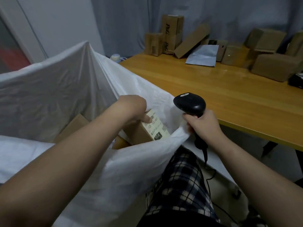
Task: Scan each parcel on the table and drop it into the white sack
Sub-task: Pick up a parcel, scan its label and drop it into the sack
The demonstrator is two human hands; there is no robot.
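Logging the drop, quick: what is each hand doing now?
Left hand: grip closed on the labelled brown cardboard parcel over the white plastic sack.
Right hand: grip closed on the black handheld barcode scanner plus the sack's rim.

The wooden table (pixel 213 90) bears cardboard parcels (pixel 275 67) and a grey mailer (pixel 202 57).

The person wears a soft woven garment checked in dark navy and cream (pixel 180 185). Its plaid is made of broad dark squares crossed by thin pale lines, and it covers the lap and thigh. To the left of this checked garment is the left forearm (pixel 73 161), bare up to the left hand (pixel 132 107). To its right is the right forearm (pixel 246 161), likewise bare up to the right hand (pixel 203 123).
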